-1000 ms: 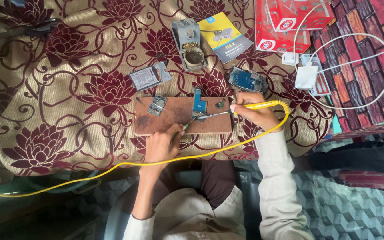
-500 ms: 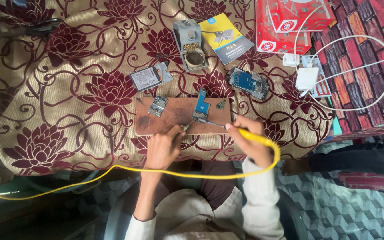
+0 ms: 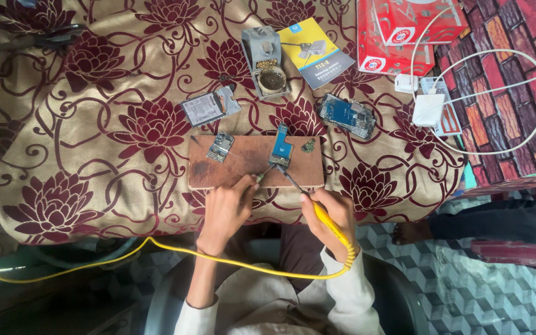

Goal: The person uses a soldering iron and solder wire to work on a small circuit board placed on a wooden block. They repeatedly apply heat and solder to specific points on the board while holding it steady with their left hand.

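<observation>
Blue board [image 3: 281, 147]: laid on the wooden block [image 3: 243, 162], near its upper middle.
Iron [image 3: 317, 211]: gripped in the closed right hand [image 3: 333, 217], tip brought to the blue board's lower edge.
Left hand [image 3: 226, 211]: fingers pinched on a thin tool just below the blue board.
Advice: the blue board is best kept pinned and the tip steadied, with brief contact.
Second board [image 3: 221, 146]: 1, left of the blue board.

Wooden board [image 3: 243, 162]: matt, worn, scuffed brown. Cloth cover [image 3: 94, 124]: woven, slight sheen. Soldering iron [image 3: 324, 217]: yellow plastic handle, metal tip.
</observation>
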